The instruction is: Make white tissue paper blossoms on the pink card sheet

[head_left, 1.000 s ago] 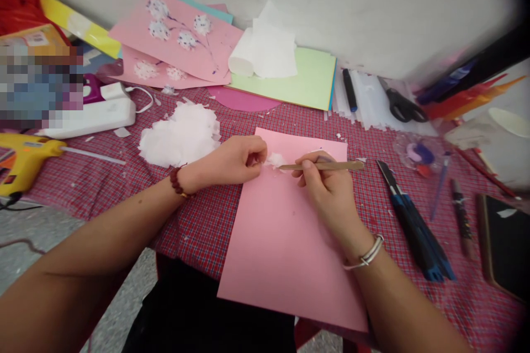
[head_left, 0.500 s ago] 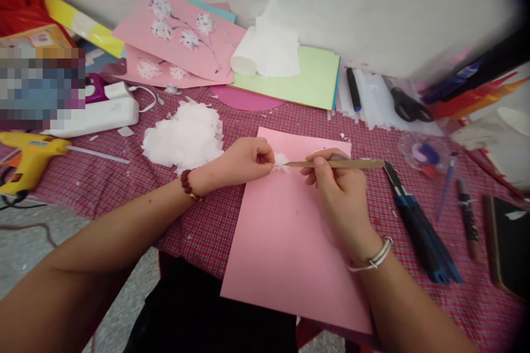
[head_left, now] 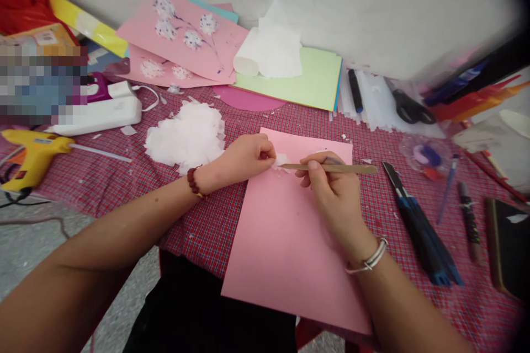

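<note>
A pink sheet of paper (head_left: 285, 242) lies on the red checked tablecloth (head_left: 199, 226) in front of me. My left hand (head_left: 248, 155) is closed in a pinch on a small white tissue tuft (head_left: 281, 160) at the sheet's upper left. My right hand (head_left: 331, 187) grips a thin wooden stick (head_left: 331, 167) lying level, its tip pointing left against the tuft. A pile of white tissue pieces (head_left: 186, 135) sits just left of my left hand.
A yellow glue gun (head_left: 35, 151) and a white power strip (head_left: 99, 116) lie at the left. Pink flower sheets (head_left: 182, 33), green paper (head_left: 306, 80) and a white roll (head_left: 265, 52) are at the back. Scissors (head_left: 408, 105), a blue cutter (head_left: 422, 231) and pens lie at the right.
The stick slid slightly right and back left, its tip staying at the tuft. Both hands stay in place on the pink sheet; the view shifted a little.
</note>
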The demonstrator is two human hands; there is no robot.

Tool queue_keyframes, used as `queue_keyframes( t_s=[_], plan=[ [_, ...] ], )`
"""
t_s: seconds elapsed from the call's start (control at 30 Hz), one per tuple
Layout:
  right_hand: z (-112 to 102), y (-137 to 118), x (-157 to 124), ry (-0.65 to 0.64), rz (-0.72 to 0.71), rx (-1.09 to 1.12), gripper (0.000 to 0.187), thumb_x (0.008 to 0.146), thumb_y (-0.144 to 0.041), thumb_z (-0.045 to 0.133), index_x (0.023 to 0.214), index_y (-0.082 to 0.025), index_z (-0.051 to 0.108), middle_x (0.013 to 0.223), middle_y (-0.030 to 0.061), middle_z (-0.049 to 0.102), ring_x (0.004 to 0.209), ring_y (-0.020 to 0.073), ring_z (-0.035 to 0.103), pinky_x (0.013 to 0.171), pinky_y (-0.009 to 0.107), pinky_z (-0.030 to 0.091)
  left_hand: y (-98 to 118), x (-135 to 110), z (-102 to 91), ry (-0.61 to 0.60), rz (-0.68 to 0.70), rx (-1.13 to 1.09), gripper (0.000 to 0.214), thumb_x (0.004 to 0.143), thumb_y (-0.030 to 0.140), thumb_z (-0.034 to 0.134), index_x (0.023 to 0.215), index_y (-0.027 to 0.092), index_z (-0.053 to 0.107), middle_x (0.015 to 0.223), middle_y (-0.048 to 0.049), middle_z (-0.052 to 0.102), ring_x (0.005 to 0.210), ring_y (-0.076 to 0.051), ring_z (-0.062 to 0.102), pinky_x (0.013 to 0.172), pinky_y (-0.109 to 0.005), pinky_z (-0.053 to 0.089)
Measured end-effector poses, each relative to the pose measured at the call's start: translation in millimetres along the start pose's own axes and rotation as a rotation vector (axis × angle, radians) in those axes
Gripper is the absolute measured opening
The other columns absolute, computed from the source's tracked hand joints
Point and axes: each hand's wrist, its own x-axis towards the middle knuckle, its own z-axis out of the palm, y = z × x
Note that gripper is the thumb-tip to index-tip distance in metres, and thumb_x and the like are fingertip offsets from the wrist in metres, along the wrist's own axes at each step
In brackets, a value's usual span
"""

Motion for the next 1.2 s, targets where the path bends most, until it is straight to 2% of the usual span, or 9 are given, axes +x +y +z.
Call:
queue_keyframes(
  t_s=[0.33,0.53,0.7,0.77,0.87,0.93,1.03,1.13,1.2],
  plan=[
    [3,6,-4,-0.082,-0.052,-0.201,0.013,0.093,-0.024,0.046,0.089,-0.022,0.058,0.078,0.0001,0.064,0.063,0.0130,0.057,0.059,0.028,0.043,2,0,2.3,-0.012,0.000,-0.043,0.013,0.078,0.013,0.055,0.071,0.014,0.067,0.075,-0.0025,0.067,0.071,-0.012,0.058,0.067,-0.025,0.042],
    [3,6,-3,-0.116,-0.158,-0.322,0.014,0.093,-0.023,0.045,0.095,-0.020,0.059,0.084,0.0030,0.067,0.071,0.0150,0.062,0.064,0.029,0.045,-5,-1,1.8,0.028,-0.109,-0.130,0.037,0.081,0.013,0.049,0.116,0.013,0.060,0.074,0.0001,0.064,0.066,-0.011,0.057,0.062,-0.023,0.042],
    [3,3,-5,-0.171,-0.185,-0.325,0.017,0.093,-0.022,0.044,0.095,-0.020,0.061,0.088,0.0045,0.067,0.076,0.0161,0.063,0.068,0.030,0.047,-8,-2,-0.1,-0.014,-0.135,-0.075,0.042,0.079,0.007,0.044,0.119,0.012,0.057,0.078,-0.0016,0.064,0.071,-0.012,0.058,0.070,-0.025,0.045],
    [0,1,-5,-0.124,-0.127,-0.258,0.016,0.093,-0.024,0.046,0.093,-0.020,0.062,0.084,0.0035,0.066,0.073,0.0160,0.062,0.065,0.029,0.047,-8,-2,1.4,-0.026,-0.134,-0.091,0.043,0.077,0.006,0.044,0.117,0.011,0.058,0.079,-0.0019,0.065,0.071,-0.012,0.057,0.070,-0.025,0.045],
    [-6,2,-4,0.053,0.029,-0.027,0.017,0.093,-0.029,0.048,0.088,-0.020,0.062,0.077,0.0018,0.064,0.062,0.0139,0.060,0.055,0.027,0.045,-10,-2,-1.5,-0.043,-0.153,-0.210,0.043,0.077,0.008,0.046,0.118,0.011,0.057,0.076,-0.0012,0.063,0.065,-0.011,0.056,0.063,-0.023,0.044],
    [-9,6,-2,0.120,0.142,0.166,0.019,0.092,-0.032,0.049,0.086,-0.020,0.061,0.074,0.0018,0.064,0.056,0.0128,0.057,0.051,0.027,0.042,-12,-2,-13.6,-0.034,-0.180,-0.344,0.042,0.078,0.011,0.048,0.119,0.011,0.056,0.074,-0.0007,0.062,0.061,-0.010,0.055,0.058,-0.022,0.043],
    [-10,14,2,0.104,0.304,0.413,0.018,0.088,-0.034,0.055,0.084,-0.018,0.062,0.067,0.0022,0.063,0.052,0.0124,0.053,0.048,0.026,0.039,-16,-8,-52.1,0.083,-0.200,-0.461,0.032,0.079,0.015,0.052,0.110,0.012,0.060,0.076,-0.0022,0.063,0.060,-0.008,0.056,0.057,-0.021,0.045],
    [-7,25,4,0.066,0.441,0.536,0.012,0.083,-0.031,0.064,0.079,-0.020,0.066,0.065,0.0047,0.062,0.053,0.0136,0.054,0.050,0.028,0.040,-19,-28,-101.1,0.188,-0.211,-0.391,0.013,0.079,0.017,0.056,0.089,0.012,0.063,0.072,-0.0026,0.062,0.061,-0.008,0.055,0.059,-0.022,0.045],
    [-5,32,6,0.044,0.478,0.565,0.011,0.082,-0.031,0.065,0.077,-0.022,0.069,0.067,0.0065,0.062,0.057,0.0148,0.056,0.050,0.030,0.040,-21,-48,-125.3,0.192,-0.249,-0.300,0.007,0.078,0.019,0.059,0.078,0.012,0.061,0.066,-0.0008,0.059,0.058,-0.007,0.053,0.056,-0.021,0.043]
  ],
)
